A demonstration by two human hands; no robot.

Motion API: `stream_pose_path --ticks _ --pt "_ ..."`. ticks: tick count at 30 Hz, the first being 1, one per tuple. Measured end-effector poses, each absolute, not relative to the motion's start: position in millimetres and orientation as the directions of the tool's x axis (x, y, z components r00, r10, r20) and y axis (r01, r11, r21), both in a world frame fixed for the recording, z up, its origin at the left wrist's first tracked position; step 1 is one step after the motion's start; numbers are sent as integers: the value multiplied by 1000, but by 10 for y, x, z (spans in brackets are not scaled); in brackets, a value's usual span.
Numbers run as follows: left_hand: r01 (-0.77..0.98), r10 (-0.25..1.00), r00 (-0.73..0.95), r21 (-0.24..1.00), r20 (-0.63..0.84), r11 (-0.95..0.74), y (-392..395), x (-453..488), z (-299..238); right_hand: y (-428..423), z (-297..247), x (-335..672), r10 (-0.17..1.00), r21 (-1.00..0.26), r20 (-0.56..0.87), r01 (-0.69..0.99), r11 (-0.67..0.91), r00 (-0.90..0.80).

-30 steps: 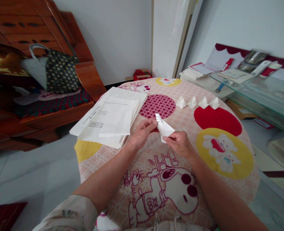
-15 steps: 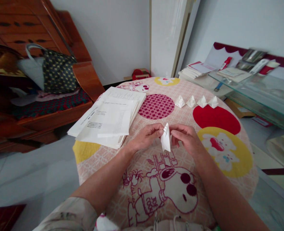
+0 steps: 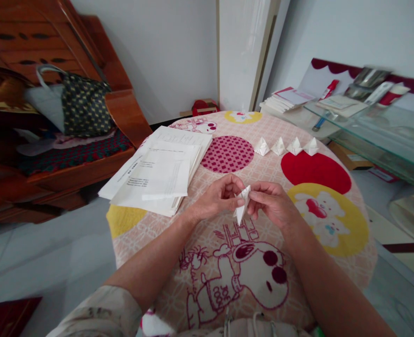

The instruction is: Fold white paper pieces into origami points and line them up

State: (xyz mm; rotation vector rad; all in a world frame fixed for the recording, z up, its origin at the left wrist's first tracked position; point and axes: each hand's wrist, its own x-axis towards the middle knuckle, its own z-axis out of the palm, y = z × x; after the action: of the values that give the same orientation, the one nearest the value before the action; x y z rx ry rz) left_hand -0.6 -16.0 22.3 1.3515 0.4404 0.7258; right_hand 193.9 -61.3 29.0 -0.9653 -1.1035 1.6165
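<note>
A small folded white paper piece (image 3: 241, 209) hangs over the middle of the table, its narrow point downward. My left hand (image 3: 222, 196) pinches it from the left, the thumb lying across its face. From the right, the closed fingertips of my right hand (image 3: 268, 201) hold its upper edge. Several finished-looking folded paper shapes (image 3: 278, 146) with pointed tops stand in a row farther back on the right. A stack of printed sheets (image 3: 157, 175) lies to the left of my hands.
The round table wears a patterned cloth (image 3: 164, 262). A glass shelf unit (image 3: 385, 126) with pots and papers stands at the right. On the left is a wooden bench (image 3: 122, 112) with a dark patterned bag (image 3: 85, 103). A white paper pile (image 3: 284, 100) sits behind the table.
The paper piece has turned and tilted in my fingers, and its pointed end now faces down. My left fingers have curled up higher behind it, and my right fingers have closed on its top edge.
</note>
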Motion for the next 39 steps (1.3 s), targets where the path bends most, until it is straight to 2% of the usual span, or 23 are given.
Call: stream_pose_path --ticks 3,5,9,11,22,31,39 --pt "-206 733 668 978 129 16 -197 25 237 -614 298 1933 961 -953 -103 -253 -170 -257" --pt "-153 766 625 986 151 -70 -233 38 259 -621 320 1922 964 -954 -100 -251 -163 -245" --pt "94 809 524 926 267 -366 -314 55 316 -635 355 1894 976 -965 -80 -231 -127 -204" --pt "191 807 505 873 305 -450 -349 65 338 -640 351 1885 980 -969 -66 -221 -108 -188" --pt "296 810 462 797 362 -526 -408 83 353 -680 315 1854 994 -995 -2 -99 -13 -112" --pt "389 767 495 685 408 -616 -478 106 363 -728 421 1788 1000 -996 7 91 7 -7" --pt "415 715 512 591 477 -692 -517 113 375 -744 409 1782 984 -931 164 339 133 64"
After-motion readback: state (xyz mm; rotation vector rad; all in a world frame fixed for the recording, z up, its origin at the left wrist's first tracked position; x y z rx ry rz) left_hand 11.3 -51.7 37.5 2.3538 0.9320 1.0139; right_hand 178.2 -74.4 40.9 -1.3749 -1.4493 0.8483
